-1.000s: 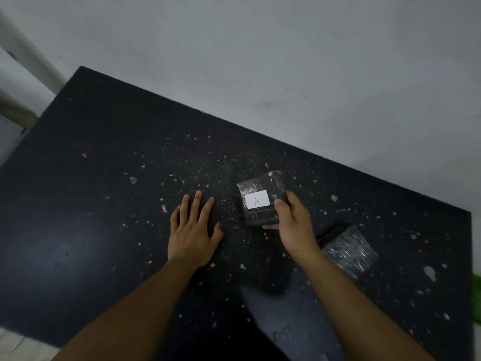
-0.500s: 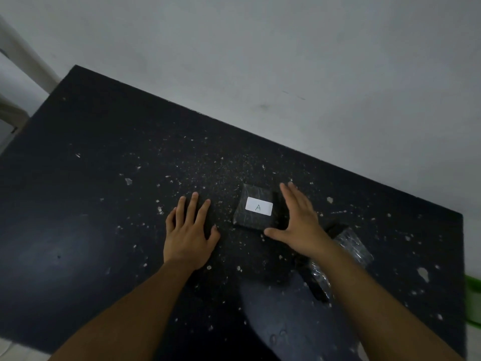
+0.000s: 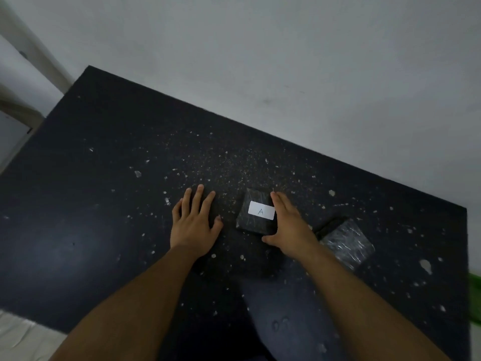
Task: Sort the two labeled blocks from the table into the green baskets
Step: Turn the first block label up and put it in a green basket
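The small dark plastic-wrapped block with a white paper label marked "A" (image 3: 257, 212) lies flat on the black speckled surface (image 3: 109, 183), between the two hands. The right hand (image 3: 289, 227) is spread wide against the block's right edge, fingers along that side and the thumb reaching under its near corner; it holds nothing yet. The left hand (image 3: 194, 225) rests flat and open on the surface, palm down, just to the left of the block and not touching it.

The step in hand looks to be picking up block A. To do it well, the right thumb and fingers should close on opposite edges rather than on the slick wrapping of the top face, which may slip, and the label should stay facing up so the letter can be checked against the basket.

Just behind the right wrist, to its right, lies a second dark block in crinkled clear wrapping (image 3: 345, 243), its label not visible. A sliver of green (image 3: 475, 295) shows far to the right, past the surface's edge, probably a basket. Pale crumbs are scattered everywhere, and nothing blocks the lift.
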